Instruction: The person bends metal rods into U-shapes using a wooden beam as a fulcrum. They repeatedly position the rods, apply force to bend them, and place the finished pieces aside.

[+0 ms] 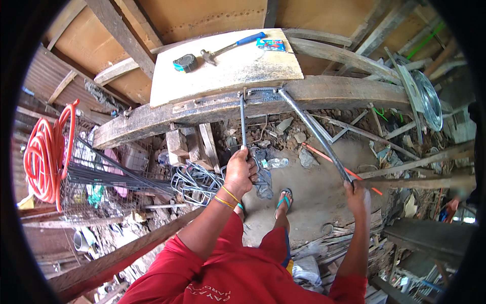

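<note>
1. A thin grey steel rod (243,121) is held at the centre of the frame; its long axis runs almost straight up and down the frame, its upper end meeting the wooden beam (349,92), its lower end pointing to the bottom edge.
2. The rod's lower end is gripped by the left hand (238,175), right of a yellow wristband (226,198); the fingers are curled round it, with no clear gap seen.
3. A thicker dark metal pipe (316,133) is held right of centre; its long axis slants from the beam at upper centre down to the lower right.
4. The pipe's lower end is enclosed by the right hand (356,196); the fingers look closed round it, though they are partly hidden and blurred, so how tightly cannot be told.
5. Between the two upper ends, a short ribbed bar (262,90) is laid level along the beam; whether it is continuous with the rod or pipe cannot be told.
6. On a pale plywood board (248,71) at upper centre are set a black-and-blue tape measure (185,63), a hammer (235,45) with its blue handle pointed to the upper right, and a small blue packet (271,45).
7. Bent steel rods (195,182) are heaped left of the left hand; an orange hose (43,157) is coiled at far left.
</note>
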A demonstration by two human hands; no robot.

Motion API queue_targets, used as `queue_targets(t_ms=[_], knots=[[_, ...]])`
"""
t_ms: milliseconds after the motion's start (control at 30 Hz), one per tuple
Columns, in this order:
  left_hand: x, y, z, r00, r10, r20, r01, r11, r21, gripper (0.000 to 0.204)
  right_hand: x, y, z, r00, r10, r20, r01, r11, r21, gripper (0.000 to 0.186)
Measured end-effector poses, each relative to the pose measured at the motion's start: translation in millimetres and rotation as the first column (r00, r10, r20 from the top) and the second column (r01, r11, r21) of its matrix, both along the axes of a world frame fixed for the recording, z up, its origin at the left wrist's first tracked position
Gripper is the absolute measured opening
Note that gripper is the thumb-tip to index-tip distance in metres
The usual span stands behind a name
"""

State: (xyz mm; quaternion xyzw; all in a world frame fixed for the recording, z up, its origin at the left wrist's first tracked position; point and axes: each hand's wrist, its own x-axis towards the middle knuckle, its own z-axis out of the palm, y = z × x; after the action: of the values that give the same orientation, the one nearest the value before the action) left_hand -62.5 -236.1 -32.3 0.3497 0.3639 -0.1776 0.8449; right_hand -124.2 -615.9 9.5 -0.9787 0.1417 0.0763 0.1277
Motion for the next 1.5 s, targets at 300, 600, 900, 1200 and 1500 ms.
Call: queue_targets(t_ms=[300, 600, 900, 1200, 1500], knots=[[2, -8, 10, 0.999, 0.034, -0.031, -0.030, 0.994, 0.106, 0.032, 9, 2, 13, 0.997, 0.008, -0.073, -0.008, 1.000, 0.006, 0.039], [0, -7, 6, 0.998, 0.049, -0.033, -0.045, 0.992, 0.115, 0.030, 11, -4, -1, 0.998, 0.058, -0.030, -0.057, 0.998, 0.032, 0.041], [2, -3, 6, 0.997, 0.045, -0.055, -0.047, 0.998, -0.035, 0.035, 13, -3, -4, 0.985, -0.076, -0.153, 0.092, 0.991, 0.095, 0.060], [-1, -3, 0, 0.997, -0.004, 0.076, 0.008, 0.999, -0.052, 0.036, -24, 75, -1, 0.939, -0.312, 0.147, 0.328, 0.940, -0.099, 0.066], [-8, -9, -28, 0.966, 0.079, 0.247, -0.044, 0.988, -0.146, 0.037, -103, 203, -25, 0.892, -0.375, 0.255, 0.403, 0.913, -0.068, 0.049]])
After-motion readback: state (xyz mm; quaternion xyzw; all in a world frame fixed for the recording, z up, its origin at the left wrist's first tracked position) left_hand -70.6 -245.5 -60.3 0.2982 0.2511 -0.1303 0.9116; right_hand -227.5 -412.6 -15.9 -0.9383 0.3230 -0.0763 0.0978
